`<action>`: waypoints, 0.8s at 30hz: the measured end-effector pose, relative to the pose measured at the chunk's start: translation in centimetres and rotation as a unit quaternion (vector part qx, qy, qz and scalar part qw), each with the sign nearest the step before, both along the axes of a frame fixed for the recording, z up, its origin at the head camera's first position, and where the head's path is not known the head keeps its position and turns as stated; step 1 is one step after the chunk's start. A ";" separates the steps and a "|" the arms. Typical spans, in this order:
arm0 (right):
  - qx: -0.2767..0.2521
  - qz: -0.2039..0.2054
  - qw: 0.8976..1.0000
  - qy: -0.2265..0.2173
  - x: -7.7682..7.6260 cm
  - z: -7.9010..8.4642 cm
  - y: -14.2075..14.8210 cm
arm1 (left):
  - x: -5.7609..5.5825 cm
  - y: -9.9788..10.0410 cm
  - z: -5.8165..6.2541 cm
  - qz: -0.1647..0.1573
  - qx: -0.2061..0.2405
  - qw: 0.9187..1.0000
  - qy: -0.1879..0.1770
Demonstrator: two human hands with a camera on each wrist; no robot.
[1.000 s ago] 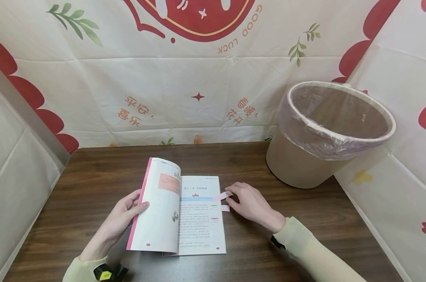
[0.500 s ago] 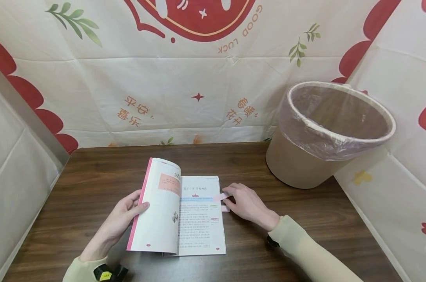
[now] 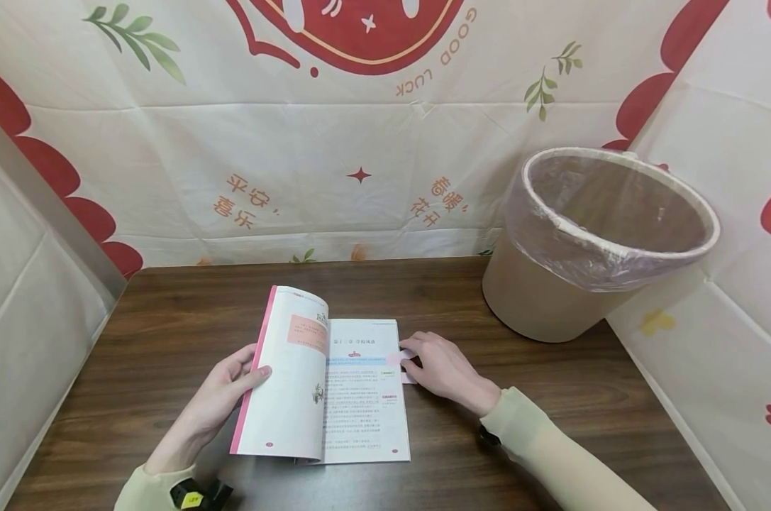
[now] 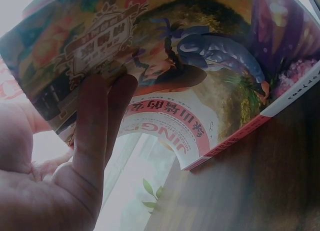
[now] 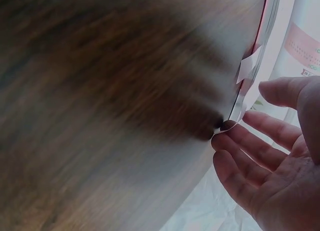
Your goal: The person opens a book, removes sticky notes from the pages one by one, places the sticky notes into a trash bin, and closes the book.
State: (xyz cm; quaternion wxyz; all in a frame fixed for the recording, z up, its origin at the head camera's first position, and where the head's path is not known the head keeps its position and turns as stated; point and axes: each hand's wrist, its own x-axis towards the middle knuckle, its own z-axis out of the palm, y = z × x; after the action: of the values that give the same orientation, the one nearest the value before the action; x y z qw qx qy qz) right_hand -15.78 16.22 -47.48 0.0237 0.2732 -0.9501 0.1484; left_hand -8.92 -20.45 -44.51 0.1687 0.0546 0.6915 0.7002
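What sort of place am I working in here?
Probably an indoor work corner made up as a makeshift booth. White fabric sheeting with red and green prints hangs behind and beside a dark brown wood-grain table, and a round beige plastic-lined bin stands on the tabletop.

1. Book point(image 3: 359, 411): white paper pages, smooth and matt.
2. Book cover point(image 4: 220, 56): printed card, smooth, with a glossy look.
3. Tabs point(image 5: 248, 65): thin, pale paper-like strips, smooth.
4. Tabletop point(image 3: 436, 298): dark brown wood grain, smooth, with a soft sheen.
5. Bin point(image 3: 525, 298): matt beige, smooth, apparently plastic.
6. Bin liner point(image 3: 564, 255): thin see-through plastic, crinkled and shiny.
7. Backdrop point(image 3: 321, 149): printed cloth, slightly glossy, creased.
8. Sleeves point(image 3: 545, 440): soft, matt cloth.
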 end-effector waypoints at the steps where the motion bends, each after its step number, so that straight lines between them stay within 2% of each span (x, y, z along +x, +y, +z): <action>1: 0.001 0.001 1.000 0.001 0.0 0.0 0.0 | 0.0 0.0 0.0 0.000 0.000 1.000 0.000; 24: 0.005 -0.002 1.000 0.019 -0.5 0.1 -0.3 | 0.0 -0.1 -0.2 -0.002 0.000 1.000 0.005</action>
State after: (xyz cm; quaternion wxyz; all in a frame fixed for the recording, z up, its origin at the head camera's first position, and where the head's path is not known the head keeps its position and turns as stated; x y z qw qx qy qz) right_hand -16.28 15.88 -47.42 0.0403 0.2740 -0.9508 0.1387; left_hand -8.92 -20.58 -44.67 0.1666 0.0595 0.6922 0.6997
